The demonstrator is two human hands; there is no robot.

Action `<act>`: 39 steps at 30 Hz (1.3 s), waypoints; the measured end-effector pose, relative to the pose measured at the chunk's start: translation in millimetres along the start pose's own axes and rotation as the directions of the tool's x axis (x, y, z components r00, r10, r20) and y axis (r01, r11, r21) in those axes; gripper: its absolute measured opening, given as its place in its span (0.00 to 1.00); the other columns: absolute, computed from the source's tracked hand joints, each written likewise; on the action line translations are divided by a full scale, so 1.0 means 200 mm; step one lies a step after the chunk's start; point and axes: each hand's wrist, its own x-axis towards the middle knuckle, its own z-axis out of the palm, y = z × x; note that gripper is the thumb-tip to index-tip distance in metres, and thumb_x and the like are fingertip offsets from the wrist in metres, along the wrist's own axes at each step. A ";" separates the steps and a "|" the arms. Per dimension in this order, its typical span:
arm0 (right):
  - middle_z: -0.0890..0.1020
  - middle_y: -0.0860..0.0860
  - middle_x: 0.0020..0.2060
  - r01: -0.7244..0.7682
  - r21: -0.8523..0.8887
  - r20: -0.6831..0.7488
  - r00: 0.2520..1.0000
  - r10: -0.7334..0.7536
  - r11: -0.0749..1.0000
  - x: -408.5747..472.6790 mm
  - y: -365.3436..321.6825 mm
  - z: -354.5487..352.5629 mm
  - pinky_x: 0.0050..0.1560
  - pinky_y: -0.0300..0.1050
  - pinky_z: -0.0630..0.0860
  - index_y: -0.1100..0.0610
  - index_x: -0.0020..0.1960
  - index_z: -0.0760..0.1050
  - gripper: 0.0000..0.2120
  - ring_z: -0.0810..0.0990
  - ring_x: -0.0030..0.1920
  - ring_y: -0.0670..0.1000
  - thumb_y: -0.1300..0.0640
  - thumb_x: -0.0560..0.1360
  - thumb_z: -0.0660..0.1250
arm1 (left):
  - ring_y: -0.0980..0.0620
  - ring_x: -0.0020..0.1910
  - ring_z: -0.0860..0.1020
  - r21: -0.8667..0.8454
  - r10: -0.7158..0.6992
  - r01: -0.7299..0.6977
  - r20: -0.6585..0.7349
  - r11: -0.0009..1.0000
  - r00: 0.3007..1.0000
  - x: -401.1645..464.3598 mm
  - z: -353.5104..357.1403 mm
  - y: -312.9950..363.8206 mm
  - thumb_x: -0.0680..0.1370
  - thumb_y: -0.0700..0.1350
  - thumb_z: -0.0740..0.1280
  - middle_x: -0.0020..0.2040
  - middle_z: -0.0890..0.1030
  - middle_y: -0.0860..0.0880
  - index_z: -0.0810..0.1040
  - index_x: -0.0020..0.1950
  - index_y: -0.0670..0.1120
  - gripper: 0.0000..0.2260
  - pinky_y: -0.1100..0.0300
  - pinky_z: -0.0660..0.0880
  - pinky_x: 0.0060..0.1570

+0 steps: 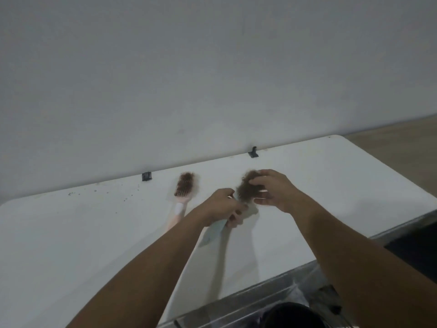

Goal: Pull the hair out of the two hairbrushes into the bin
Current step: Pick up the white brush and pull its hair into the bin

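My left hand (pixel 223 207) grips the handle of a pale blue hairbrush (pixel 214 232), held above the white table (pixel 82 233). A thick clump of brown hair (pixel 248 189) covers the brush head, and my right hand (pixel 274 189) pinches that clump from the right, fingers closed into it. A second brush, pink-handled (pixel 183 194), lies flat on the table to the left, its bristles full of brown hair. A bin with a clear plastic liner (pixel 295 287) stands at the table's near right edge, partly hidden by my right forearm.
A white wall rises right behind the table. Two small black clips (pixel 146 176) (pixel 253 152) sit on the table's far edge. Dark crumbs (pixel 99 189) are scattered at the back left. Wooden floor (pixel 402 147) shows on the right.
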 end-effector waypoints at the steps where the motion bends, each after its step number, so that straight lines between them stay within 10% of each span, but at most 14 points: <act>1: 0.83 0.58 0.50 0.028 0.012 -0.005 1.000 -0.028 1.000 -0.01 0.01 -0.02 0.46 0.52 0.82 0.56 0.59 0.75 0.16 0.84 0.50 0.58 0.64 0.73 0.70 | 0.45 0.24 0.77 0.002 0.011 -0.011 -0.001 1.000 1.000 0.00 0.01 0.01 0.74 0.41 0.70 0.40 0.80 0.35 0.72 0.43 0.42 0.08 0.61 0.71 0.25; 6: 0.84 0.58 0.49 0.147 0.054 -0.004 0.989 -0.147 0.988 -0.07 0.11 -0.10 0.48 0.53 0.82 0.57 0.57 0.75 0.15 0.85 0.48 0.58 0.65 0.72 0.72 | 0.45 0.28 0.80 0.076 0.135 -0.127 -0.102 0.989 0.986 0.02 0.08 -0.05 0.73 0.56 0.71 0.40 0.83 0.41 0.77 0.42 0.43 0.15 0.58 0.76 0.27; 17: 0.80 0.63 0.51 0.301 0.148 -0.143 0.949 -0.281 0.942 -0.45 0.40 -0.14 0.44 0.55 0.83 0.66 0.51 0.77 0.09 0.84 0.51 0.64 0.71 0.73 0.63 | 0.47 0.24 0.72 0.304 0.435 -0.387 -0.105 0.870 0.894 -0.23 0.27 -0.20 0.74 0.51 0.69 0.33 0.79 0.42 0.78 0.39 0.42 0.13 0.62 0.66 0.24; 29: 0.80 0.65 0.55 0.385 0.140 -0.351 0.881 -0.318 0.912 -1.05 0.79 -0.25 0.40 0.53 0.83 0.66 0.59 0.74 0.16 0.84 0.50 0.61 0.75 0.73 0.60 | 0.44 0.25 0.76 0.542 0.570 -0.496 0.037 0.679 0.821 -0.62 0.69 -0.33 0.69 0.48 0.63 0.29 0.78 0.45 0.73 0.33 0.44 0.09 0.56 0.73 0.29; 39: 0.80 0.64 0.57 0.298 0.320 -0.380 0.910 -0.166 0.900 -1.15 1.35 -0.41 0.42 0.48 0.84 0.66 0.65 0.72 0.19 0.82 0.53 0.61 0.74 0.75 0.62 | 0.46 0.24 0.77 0.523 0.445 -0.467 0.177 0.713 0.878 -0.55 1.03 -0.72 0.71 0.55 0.68 0.32 0.81 0.45 0.79 0.44 0.42 0.16 0.60 0.75 0.27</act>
